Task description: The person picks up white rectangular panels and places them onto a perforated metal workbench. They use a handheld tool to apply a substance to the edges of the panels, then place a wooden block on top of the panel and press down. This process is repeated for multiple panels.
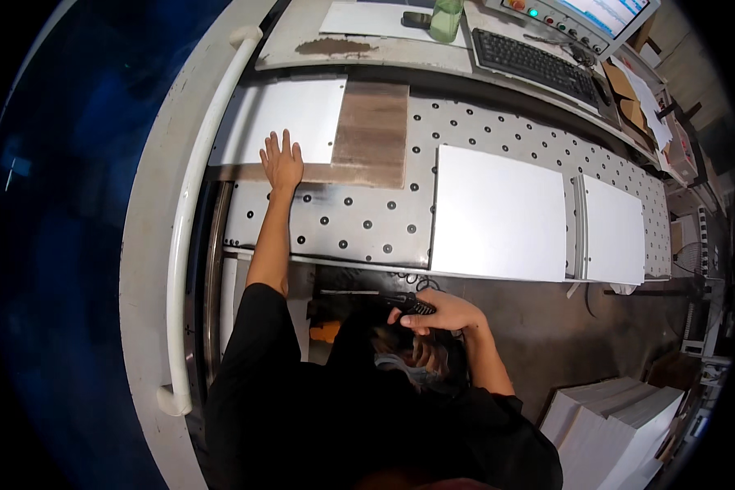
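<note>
My left hand [283, 166] lies flat with spread fingers on the near edge of a white panel [302, 110]. That panel rests over a brown wood-look board [373, 135] at the far left of the dotted worktable [367, 224]. In front of the table's near edge, my right hand [451, 313] is wrapped round a black air blow gun [412, 305]. Its long thin nozzle points left, towards the space below my left forearm. A large white panel [500, 216] and a narrower one [614, 230] lie farther right on the table.
A white rail [189, 237] runs along the left side. Behind the table, a shelf holds a green bottle [446, 20], a keyboard [535, 65] and a monitor [621, 12]. White boards [612, 420] are stacked on the floor at lower right.
</note>
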Tool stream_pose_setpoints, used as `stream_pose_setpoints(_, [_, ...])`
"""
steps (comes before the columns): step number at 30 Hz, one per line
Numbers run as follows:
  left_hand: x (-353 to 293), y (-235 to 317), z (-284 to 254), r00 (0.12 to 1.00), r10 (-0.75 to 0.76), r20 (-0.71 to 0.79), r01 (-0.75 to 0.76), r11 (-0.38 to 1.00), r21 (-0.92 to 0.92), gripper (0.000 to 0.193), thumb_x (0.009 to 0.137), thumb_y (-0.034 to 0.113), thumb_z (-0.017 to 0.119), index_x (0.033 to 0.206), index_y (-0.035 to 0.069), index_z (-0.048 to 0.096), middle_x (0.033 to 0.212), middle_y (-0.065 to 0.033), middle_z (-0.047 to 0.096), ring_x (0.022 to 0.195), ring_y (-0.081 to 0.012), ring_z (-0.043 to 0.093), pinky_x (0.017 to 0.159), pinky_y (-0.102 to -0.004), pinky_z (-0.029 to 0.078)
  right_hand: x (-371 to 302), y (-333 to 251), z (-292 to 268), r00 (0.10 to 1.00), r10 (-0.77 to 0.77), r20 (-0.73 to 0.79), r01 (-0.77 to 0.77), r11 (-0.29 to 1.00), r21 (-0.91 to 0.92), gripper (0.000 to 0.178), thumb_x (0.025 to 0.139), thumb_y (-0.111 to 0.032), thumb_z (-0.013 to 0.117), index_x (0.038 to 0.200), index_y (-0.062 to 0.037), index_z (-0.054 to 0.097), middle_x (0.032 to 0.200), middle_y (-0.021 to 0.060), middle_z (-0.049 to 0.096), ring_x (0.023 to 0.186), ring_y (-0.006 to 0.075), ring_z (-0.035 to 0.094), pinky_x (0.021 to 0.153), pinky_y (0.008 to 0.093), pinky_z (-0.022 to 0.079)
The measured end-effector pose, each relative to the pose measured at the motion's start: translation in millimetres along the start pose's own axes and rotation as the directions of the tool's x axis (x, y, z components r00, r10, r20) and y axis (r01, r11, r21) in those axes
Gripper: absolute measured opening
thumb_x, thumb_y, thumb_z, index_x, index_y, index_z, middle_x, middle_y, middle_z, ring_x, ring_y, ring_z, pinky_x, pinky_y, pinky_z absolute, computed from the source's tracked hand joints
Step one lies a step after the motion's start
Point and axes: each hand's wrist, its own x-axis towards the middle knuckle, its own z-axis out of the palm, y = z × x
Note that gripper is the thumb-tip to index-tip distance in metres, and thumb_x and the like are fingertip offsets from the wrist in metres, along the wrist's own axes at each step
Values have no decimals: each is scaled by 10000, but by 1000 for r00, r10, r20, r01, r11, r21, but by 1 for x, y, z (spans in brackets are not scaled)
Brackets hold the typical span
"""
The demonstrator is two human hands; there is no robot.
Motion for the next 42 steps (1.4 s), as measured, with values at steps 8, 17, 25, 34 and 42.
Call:
stream_pose_setpoints(8, [-76,56,-29,997,77,-32,-78,996,-41,544,1035,369,472,1513,110,485,1570,-255,391,1469,-434,331,1211,-574,209,18,31,-15,749,103,-655,-87,995,57,444,960,-417,717,1025,22,690,649,-10,550,576,93,530,575,280,457])
stream_pose_setpoints(17, [-210,119,-91,988,152,41,-140,969,-204,548,1016,321,543,1511,95,481,1583,-248,372,1484,-440,302,1211,-581,206,40,15,-43,576,-45,-816,24,999,-39,406,966,-369,662,1085,16,709,622,21,564,531,121,538,521,310,448])
stream_pose_setpoints(25, [-231,167,-145,940,130,317,244,395,-886,670,1010,335,631,1529,-8,381,1503,-233,471,1462,-330,378,1202,-416,280,76,-3,-17,598,-290,-747,-77,908,-413,480,929,-257,625,1354,-45,554,757,210,689,695,385,689,679,436,528])
stream_pose_setpoints(34, [-230,134,-161,798,-456,395,425,-39,-904,341,1068,323,539,1218,17,557,654,-12,570,540,-104,556,543,-262,487,63,-15,-3,912,-340,-232,89,714,-695,788,898,-251,711,1566,-146,305,984,248,715,903,398,701,832,459,540])
stream_pose_setpoints(42, [-201,27,-212,611,-549,570,606,-140,-783,407,1010,330,599,1297,42,593,596,14,477,440,-121,487,383,-310,437,47,26,-80,557,-472,-683,93,853,-514,419,970,-134,618,1385,-94,573,907,123,757,791,198,725,750,324,561])
